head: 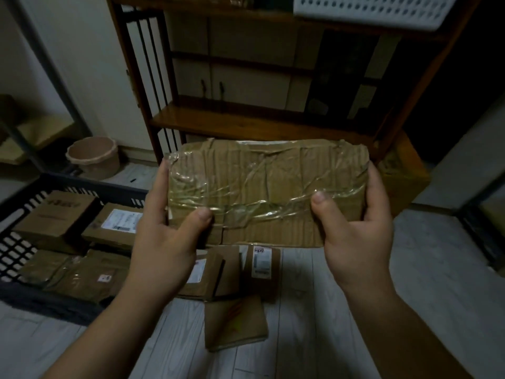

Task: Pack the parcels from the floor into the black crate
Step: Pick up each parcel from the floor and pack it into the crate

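A person's left hand (169,242) and right hand (355,242) grip the short ends of a flat brown cardboard parcel bound in crinkled clear tape (267,187), thumbs on its near face. It is held above the floor. Two hands probably keep the wide piece level (the crate lies to the left). The black slatted plastic crate (16,242) holds several brown boxes (62,217). More small brown parcels (235,321) lie on the pale plank floor (314,324) beside the crate's right edge. A dark wooden shelf unit (246,124) stands behind, in a dim room.
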`<move>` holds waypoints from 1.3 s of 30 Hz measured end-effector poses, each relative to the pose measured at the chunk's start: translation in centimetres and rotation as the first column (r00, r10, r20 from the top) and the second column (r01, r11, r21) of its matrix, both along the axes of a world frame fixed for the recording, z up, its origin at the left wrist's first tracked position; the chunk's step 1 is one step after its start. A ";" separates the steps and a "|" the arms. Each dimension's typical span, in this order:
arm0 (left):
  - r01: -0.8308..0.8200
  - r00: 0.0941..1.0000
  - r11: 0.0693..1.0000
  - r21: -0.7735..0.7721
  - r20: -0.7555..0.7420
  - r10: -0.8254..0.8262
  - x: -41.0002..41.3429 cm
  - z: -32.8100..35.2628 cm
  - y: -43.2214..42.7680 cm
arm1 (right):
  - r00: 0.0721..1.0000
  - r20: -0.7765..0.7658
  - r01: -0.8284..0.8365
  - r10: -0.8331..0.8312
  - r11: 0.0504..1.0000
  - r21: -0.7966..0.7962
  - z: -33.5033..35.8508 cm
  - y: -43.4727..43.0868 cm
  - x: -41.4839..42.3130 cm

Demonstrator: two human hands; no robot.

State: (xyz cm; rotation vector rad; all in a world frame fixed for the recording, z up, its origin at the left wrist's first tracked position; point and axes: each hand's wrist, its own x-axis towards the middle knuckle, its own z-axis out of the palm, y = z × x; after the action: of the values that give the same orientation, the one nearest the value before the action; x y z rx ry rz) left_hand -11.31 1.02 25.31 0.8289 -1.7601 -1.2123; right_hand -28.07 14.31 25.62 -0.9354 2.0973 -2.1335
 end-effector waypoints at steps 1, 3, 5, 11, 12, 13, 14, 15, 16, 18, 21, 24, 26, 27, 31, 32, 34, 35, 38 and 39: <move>-0.001 1.000 1.000 0.017 0.004 0.001 0.2 2.9 -0.1 | 1.000 0.015 0.005 -0.005 1.000 0.003 2.8 -0.1 0.2; 0.010 1.000 0.999 0.043 0.002 -0.010 0.7 9.1 -0.2 | 0.999 0.049 0.013 -0.013 1.000 0.006 8.6 -0.2 0.7; 0.020 1.000 0.997 0.076 -0.008 -0.020 1.6 15.5 -0.2 | 0.997 0.080 0.005 -0.005 1.000 0.008 14.6 -0.5 1.4; 0.046 0.998 0.995 0.092 0.047 -0.051 6.4 34.3 0.0 | 0.989 0.147 -0.025 0.019 0.999 0.041 32.2 0.1 6.3; 0.048 0.997 0.994 0.098 0.060 -0.054 7.3 36.7 0.2 | 0.987 0.159 -0.033 0.024 0.998 0.051 34.4 0.5 7.1; 0.047 0.996 0.993 0.105 0.074 -0.055 8.2 38.6 0.5 | 0.985 0.173 -0.036 0.025 0.997 0.062 36.4 0.9 7.8; 0.050 0.994 0.993 0.104 0.086 -0.059 9.0 40.4 0.8 | 0.982 0.184 -0.041 0.028 0.997 0.068 38.2 1.4 8.5; 0.053 0.994 0.994 0.099 0.091 -0.062 9.7 42.1 1.1 | 0.981 0.189 -0.053 0.038 0.996 0.073 39.8 1.7 9.1; 0.057 0.994 0.994 0.091 0.089 -0.065 10.6 43.4 1.2 | 0.981 0.189 -0.066 0.050 0.995 0.080 41.0 2.0 9.7; 0.057 0.994 0.996 0.062 0.089 -0.063 12.0 45.5 1.8 | 0.981 0.181 -0.092 0.075 0.992 0.085 42.9 2.4 10.7; 0.016 0.998 1.000 0.020 0.060 -0.017 14.0 48.1 2.9 | 0.974 0.176 -0.161 0.144 0.983 0.084 44.7 2.3 12.2; -0.036 0.998 0.999 -0.011 0.042 0.036 16.4 49.1 3.1 | 0.964 0.181 -0.214 0.197 0.974 0.076 45.7 1.5 14.0; -0.046 0.998 0.999 0.026 0.034 0.045 18.2 49.6 2.4 | 0.956 0.184 -0.244 0.228 0.967 0.069 46.2 0.6 15.3; -0.047 0.998 0.998 0.040 0.035 0.045 19.1 49.8 2.0 | 0.953 0.190 -0.254 0.237 0.965 0.067 46.2 0.1 16.0; -0.069 0.998 0.996 0.052 0.010 0.068 22.1 49.9 -0.4 | 0.939 0.210 -0.297 0.274 0.951 0.087 46.0 -2.5 19.1; -0.072 0.997 0.996 0.052 0.008 0.072 23.0 49.7 -1.2 | 0.936 0.210 -0.305 0.282 0.948 0.087 45.9 -3.4 20.0; -0.078 0.996 0.996 0.050 0.035 0.077 25.5 49.4 -3.2 | 0.933 0.209 -0.318 0.294 0.944 0.092 45.4 -5.8 22.2; -0.087 0.995 0.995 0.042 0.061 0.085 26.9 49.2 -4.5 | 0.933 0.207 -0.319 0.295 0.943 0.095 45.2 -7.1 23.4; -0.100 0.986 0.995 0.028 0.134 0.096 31.3 48.1 -9.0 | 0.927 0.225 -0.330 0.299 0.937 0.115 44.4 -11.4 27.3; -0.103 0.983 0.994 0.029 0.156 0.097 32.6 47.8 -10.6 | 0.923 0.234 -0.339 0.305 0.933 0.120 44.2 -12.8 28.6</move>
State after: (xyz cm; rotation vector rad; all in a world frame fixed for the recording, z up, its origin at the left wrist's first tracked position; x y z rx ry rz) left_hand 21.28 -9.56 73.14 1.0448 -1.8000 -1.1436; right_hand 0.55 1.50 69.81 -0.9145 1.8301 -1.7889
